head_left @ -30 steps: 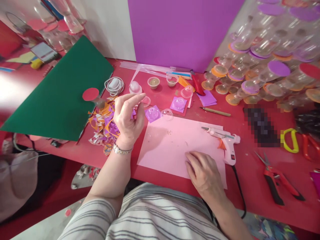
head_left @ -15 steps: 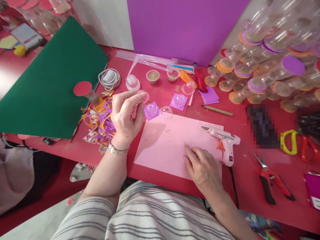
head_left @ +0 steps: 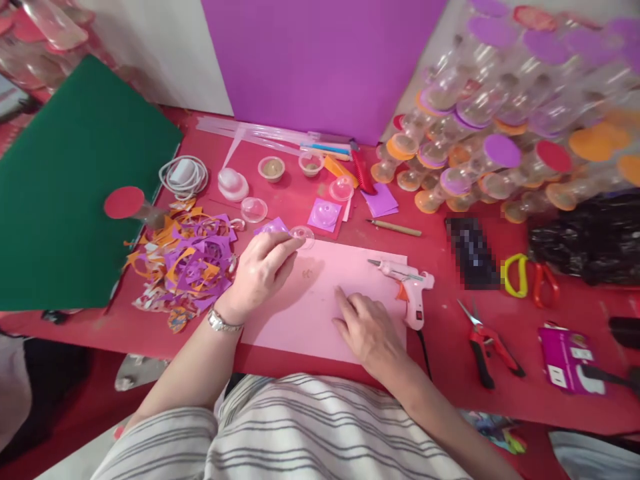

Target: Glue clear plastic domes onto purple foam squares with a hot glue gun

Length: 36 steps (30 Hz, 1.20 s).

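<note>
Our left hand (head_left: 263,270), raised a second ago, now down at frame centre, fingers pinching purple square (head_left: 273,229) beside clear dome (head_left: 302,235); right hand (head_left: 370,330) flat, empty on pink sheet (head_left: 320,313).

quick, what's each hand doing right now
Left hand: fingers curled at the small clear plastic dome; whether it grips it cannot be told.
Right hand: open, holding nothing, resting on the pink paper sheet.

Looks like a home craft corner, honestly. The red table (head_left: 280,167) is covered in hobby stuff: a glue gun (head_left: 407,293), scissors (head_left: 487,343), a heap of purple and orange paper scraps (head_left: 185,263), sheets of coloured card, and a big stack of clear plastic cups (head_left: 480,120) capped with paper circles.
</note>
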Each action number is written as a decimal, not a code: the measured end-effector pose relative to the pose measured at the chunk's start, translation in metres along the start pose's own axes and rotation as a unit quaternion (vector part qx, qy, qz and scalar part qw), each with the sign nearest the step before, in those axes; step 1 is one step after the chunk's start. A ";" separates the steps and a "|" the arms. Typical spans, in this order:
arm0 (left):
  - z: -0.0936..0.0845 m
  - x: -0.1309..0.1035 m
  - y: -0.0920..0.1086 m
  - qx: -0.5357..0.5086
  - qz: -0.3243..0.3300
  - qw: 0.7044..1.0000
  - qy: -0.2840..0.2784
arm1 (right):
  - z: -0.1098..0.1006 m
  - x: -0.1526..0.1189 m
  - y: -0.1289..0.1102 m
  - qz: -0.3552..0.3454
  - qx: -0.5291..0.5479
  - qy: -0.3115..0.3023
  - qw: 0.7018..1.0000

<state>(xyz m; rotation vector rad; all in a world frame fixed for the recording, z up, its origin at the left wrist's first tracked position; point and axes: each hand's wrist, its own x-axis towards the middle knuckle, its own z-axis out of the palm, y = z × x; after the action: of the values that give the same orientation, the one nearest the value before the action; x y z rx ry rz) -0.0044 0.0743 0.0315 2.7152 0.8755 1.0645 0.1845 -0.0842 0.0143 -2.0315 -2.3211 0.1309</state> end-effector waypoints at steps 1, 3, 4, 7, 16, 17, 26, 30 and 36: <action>0.002 -0.001 0.001 -0.003 0.005 1.000 -0.022 | -0.001 0.000 0.000 0.000 0.003 -0.004 1.000; 0.006 -0.002 0.003 -0.004 0.019 0.998 -0.063 | -0.003 -0.003 -0.001 0.001 0.009 -0.006 1.000; 0.007 -0.002 0.004 -0.003 0.029 0.996 -0.079 | -0.004 -0.004 -0.001 -0.002 0.013 -0.004 1.000; 0.011 -0.002 0.007 0.002 0.054 0.992 -0.116 | -0.009 -0.010 0.001 -0.016 0.024 0.009 1.000; 0.026 0.001 0.023 0.044 0.081 0.966 -0.241 | -0.017 -0.021 0.012 -0.021 0.058 0.040 0.997; 0.028 0.003 0.026 0.052 0.075 0.959 -0.268 | -0.017 -0.021 0.012 -0.021 0.060 0.042 0.997; 0.031 0.025 0.046 0.133 0.038 0.912 -0.387 | -0.020 -0.022 0.015 -0.036 0.070 0.062 0.995; 0.028 0.024 0.048 0.122 0.046 0.903 -0.410 | -0.017 -0.024 0.016 -0.035 0.080 0.070 0.994; 0.025 0.015 0.046 0.094 0.043 0.912 -0.396 | -0.014 -0.023 0.014 -0.033 0.066 0.079 0.994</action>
<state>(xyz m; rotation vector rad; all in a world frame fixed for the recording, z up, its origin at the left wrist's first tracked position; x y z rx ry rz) 0.0426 0.0469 0.0344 2.9316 0.7194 -0.1790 0.2032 -0.1049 0.0273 -1.8319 -2.2170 0.1141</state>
